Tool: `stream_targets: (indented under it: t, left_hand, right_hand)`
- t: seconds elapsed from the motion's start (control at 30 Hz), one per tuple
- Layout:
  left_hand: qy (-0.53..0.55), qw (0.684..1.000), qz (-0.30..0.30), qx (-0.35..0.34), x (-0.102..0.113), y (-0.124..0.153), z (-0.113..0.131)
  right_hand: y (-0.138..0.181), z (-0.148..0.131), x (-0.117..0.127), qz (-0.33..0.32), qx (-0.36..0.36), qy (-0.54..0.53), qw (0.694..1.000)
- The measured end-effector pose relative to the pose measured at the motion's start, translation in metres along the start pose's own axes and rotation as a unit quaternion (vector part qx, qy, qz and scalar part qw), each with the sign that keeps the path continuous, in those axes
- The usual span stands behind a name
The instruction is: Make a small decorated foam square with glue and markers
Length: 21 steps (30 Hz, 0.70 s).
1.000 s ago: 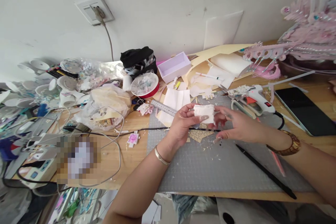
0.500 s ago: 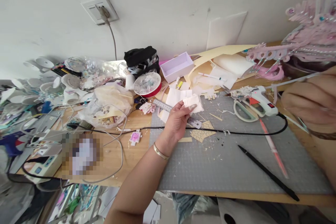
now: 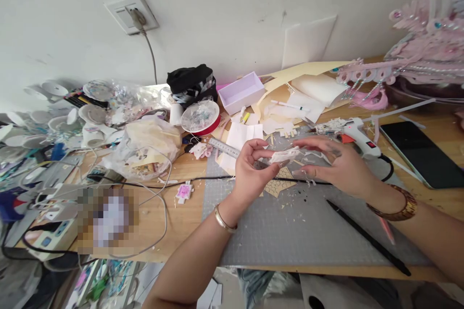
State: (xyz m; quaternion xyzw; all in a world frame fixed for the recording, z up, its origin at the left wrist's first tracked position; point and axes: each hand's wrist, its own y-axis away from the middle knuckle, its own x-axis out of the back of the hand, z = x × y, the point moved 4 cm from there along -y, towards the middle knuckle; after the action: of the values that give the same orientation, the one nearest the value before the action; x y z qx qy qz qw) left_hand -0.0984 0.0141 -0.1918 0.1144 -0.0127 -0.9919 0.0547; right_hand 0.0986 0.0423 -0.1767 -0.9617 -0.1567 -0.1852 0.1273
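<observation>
My left hand (image 3: 255,166) pinches a small, white, soft-looking pad (image 3: 284,155) between thumb and fingers, above the grey cutting mat (image 3: 275,231). The pad is seen nearly edge-on and its edge looks frayed. My right hand (image 3: 335,161) is at the pad's right end, thumb and fingers apart. Whether its upper fingertips touch the pad, I cannot tell. Beneath the hands lie a metal ruler (image 3: 223,147) and a beige piece with a stone pattern (image 3: 279,184), both partly covered. Behind my right hand rests a white glue gun (image 3: 360,137), and scissors there are mostly hidden.
A black pen-like tool (image 3: 368,236) lies on the mat's front right. To the right is a phone (image 3: 426,152). A black cable (image 3: 217,177) crosses the mat. At the back stand a lilac box (image 3: 242,92) and a red-rimmed spool (image 3: 201,118). Plastic bags (image 3: 145,142) crowd the left.
My right hand has come from the right edge to the pad, uncovering the phone. My left hand has turned the pad from face-up to nearly edge-on.
</observation>
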Motion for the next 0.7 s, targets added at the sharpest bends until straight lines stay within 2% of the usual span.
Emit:
stream_targets:
  t: [0.2, 0.4, 0.5, 0.6, 0.67, 0.7]
  left_hand:
    - [0.01, 1.0, -0.016, 0.008, -0.004, 0.0, -0.002]
    - [-0.042, 0.998, -0.041, 0.004, -0.009, 0.001, -0.004]
    - [-0.077, 0.996, -0.044, -0.014, -0.008, 0.0, -0.004]
    - [-0.111, 0.993, -0.019, -0.038, -0.005, -0.001, -0.003]
    - [-0.12, 0.992, -0.028, -0.004, -0.004, -0.001, -0.005]
    - [-0.111, 0.992, -0.053, 0.029, -0.005, -0.001, -0.008]
  right_hand:
    - [-0.002, -0.001, -0.002, 0.009, -0.011, -0.025, 1.0]
    - [-0.002, 0.004, -0.008, 0.039, -0.027, -0.1, 0.994]
    - [-0.001, 0.006, -0.009, 0.059, 0.013, -0.097, 0.993]
    - [0.0, 0.003, -0.003, 0.095, 0.076, -0.044, 0.992]
    - [0.002, -0.006, 0.004, 0.133, 0.147, 0.033, 0.98]
    - [0.003, -0.012, 0.007, 0.149, 0.193, 0.082, 0.966]
